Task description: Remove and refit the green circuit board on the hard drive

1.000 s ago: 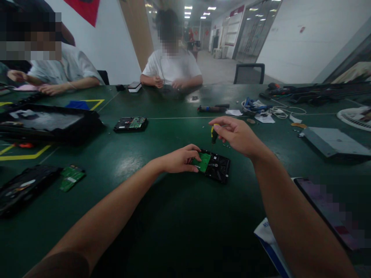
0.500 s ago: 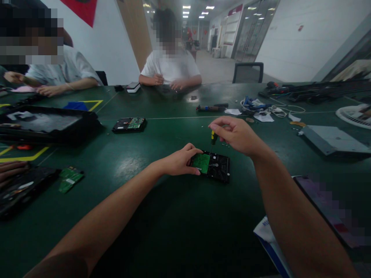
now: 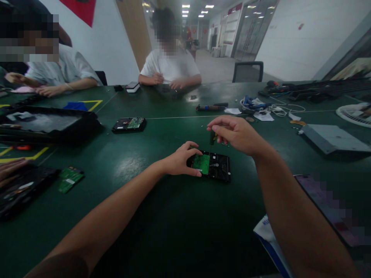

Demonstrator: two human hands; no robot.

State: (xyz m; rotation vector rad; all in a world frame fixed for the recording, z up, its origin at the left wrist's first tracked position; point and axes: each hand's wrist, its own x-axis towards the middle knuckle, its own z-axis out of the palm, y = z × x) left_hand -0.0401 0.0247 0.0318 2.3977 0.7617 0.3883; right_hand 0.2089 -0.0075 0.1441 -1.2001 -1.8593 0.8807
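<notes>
A black hard drive [image 3: 222, 166] lies flat on the green table, its green circuit board [image 3: 202, 163] facing up. My left hand [image 3: 185, 160] grips the drive's left end, thumb along the near edge and fingers on the far one. Above the drive, my right hand [image 3: 232, 131] pinches a small screwdriver [image 3: 213, 138] with a dark and yellow handle. The screwdriver stands upright, its thin shaft pointing down at the far edge of the circuit board. Whether the tip sits in a screw is too small to tell. Several tiny screws [image 3: 226, 144] lie just behind the drive.
Another hard drive [image 3: 129, 124] lies farther left. At left are a black tray [image 3: 49, 127], a loose green board [image 3: 71, 179] and a co-worker's hand on a drive [image 3: 26, 189]. A metal box [image 3: 336, 139] and cables [image 3: 278, 110] lie right. Two people sit across.
My right hand has turned the screwdriver slightly and its handle stands a bit more upright. The fingers of my left hand have shifted slightly on the hard drive.
</notes>
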